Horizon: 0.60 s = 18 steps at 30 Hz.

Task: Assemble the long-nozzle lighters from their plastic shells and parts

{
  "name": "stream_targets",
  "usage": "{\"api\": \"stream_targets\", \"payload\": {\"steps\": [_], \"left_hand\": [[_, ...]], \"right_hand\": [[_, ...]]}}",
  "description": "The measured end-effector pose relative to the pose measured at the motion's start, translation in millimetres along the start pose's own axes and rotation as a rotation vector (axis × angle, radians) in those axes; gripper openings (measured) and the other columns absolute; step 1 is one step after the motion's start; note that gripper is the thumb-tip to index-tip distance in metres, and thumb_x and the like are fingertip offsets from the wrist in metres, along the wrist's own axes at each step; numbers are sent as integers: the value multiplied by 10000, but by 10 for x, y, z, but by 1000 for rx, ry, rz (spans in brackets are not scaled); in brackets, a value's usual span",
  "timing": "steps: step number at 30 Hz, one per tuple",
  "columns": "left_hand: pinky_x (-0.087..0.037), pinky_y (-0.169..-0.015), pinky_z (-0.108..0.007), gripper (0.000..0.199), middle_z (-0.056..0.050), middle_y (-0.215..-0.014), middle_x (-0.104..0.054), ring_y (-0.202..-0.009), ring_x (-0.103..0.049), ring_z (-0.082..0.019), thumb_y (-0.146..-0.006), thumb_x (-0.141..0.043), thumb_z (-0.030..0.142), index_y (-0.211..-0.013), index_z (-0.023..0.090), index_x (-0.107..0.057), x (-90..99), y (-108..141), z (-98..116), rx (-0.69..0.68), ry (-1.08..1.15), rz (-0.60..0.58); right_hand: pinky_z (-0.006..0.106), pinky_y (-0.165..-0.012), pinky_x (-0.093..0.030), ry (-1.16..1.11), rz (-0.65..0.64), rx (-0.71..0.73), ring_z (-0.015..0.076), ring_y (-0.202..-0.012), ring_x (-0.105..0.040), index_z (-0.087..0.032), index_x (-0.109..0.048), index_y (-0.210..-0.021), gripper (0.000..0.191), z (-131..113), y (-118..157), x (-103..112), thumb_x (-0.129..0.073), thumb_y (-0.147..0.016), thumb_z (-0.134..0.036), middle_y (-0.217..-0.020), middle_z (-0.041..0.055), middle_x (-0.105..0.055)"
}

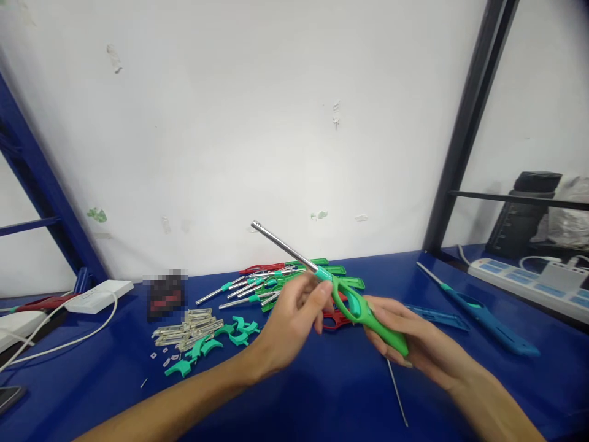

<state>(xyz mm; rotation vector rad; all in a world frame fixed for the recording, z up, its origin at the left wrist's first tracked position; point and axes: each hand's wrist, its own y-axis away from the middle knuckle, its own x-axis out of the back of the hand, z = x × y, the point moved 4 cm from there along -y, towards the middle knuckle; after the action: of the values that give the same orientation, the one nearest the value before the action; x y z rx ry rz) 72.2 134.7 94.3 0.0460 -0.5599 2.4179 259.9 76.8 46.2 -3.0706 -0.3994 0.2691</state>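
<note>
A green long-nosed lighter (pixel 390 331) is held up above the blue table, its metal tube (pixel 285 247) pointing up and to the left. My right hand (pixel 405 331) wraps round the handle. Near the teal collar where the tube begins, my left hand (pixel 306 304) pinches the lighter between thumb and fingers. Behind my hands lies a pile of lighter parts (pixel 257 285), with metal tubes and green and red shells. To the left are several teal triggers (pixel 211 347) and clear inner pieces (pixel 188 328). A thin metal rod (pixel 396 393) lies below my right hand.
A blue lighter (pixel 488 316) and a blue shell (pixel 439 317) lie to the right, beside a white power strip (pixel 529 282). A white box (pixel 99 296) with cables stands at left. A phone (pixel 10 399) rests at the left edge. The white wall closes off the back.
</note>
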Motion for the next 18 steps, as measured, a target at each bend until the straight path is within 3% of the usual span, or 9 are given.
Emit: {"api": "stream_targets", "payload": {"steps": [4, 11, 18], "left_hand": [[-399, -516, -201, 458, -10, -715, -621, -614, -563, -115, -978, -715, 562, -1155, 140, -720, 123, -78, 59, -70, 120, 74], [-389, -468, -173, 504, -15, -648, -639, -501, -492, -67, -886, -842, 571, -1054, 103, -760, 129, -97, 169, -78, 181, 73], [-398, -425, -191, 546, -8, -734, -651, -472, -516, -67, -831, -879, 605, -1013, 119, -712, 92, -69, 287, -117, 203, 131]], "right_hand": [[164, -350, -167, -53, -33, -13, 15, -359, -285, -173, -680, -1008, 414, 3, 20, -40, -706, -984, -586, -574, -55, -559], [163, -319, -136, -140, -109, -78, 12, -335, -230, -180, -672, -997, 482, -11, 38, -143, -738, -926, -653, -547, -91, -465], [170, -362, -130, -99, -32, -74, 1, -367, -229, -167, -691, -1050, 548, -175, 158, -298, -749, -912, -694, -560, -96, -464]]}}
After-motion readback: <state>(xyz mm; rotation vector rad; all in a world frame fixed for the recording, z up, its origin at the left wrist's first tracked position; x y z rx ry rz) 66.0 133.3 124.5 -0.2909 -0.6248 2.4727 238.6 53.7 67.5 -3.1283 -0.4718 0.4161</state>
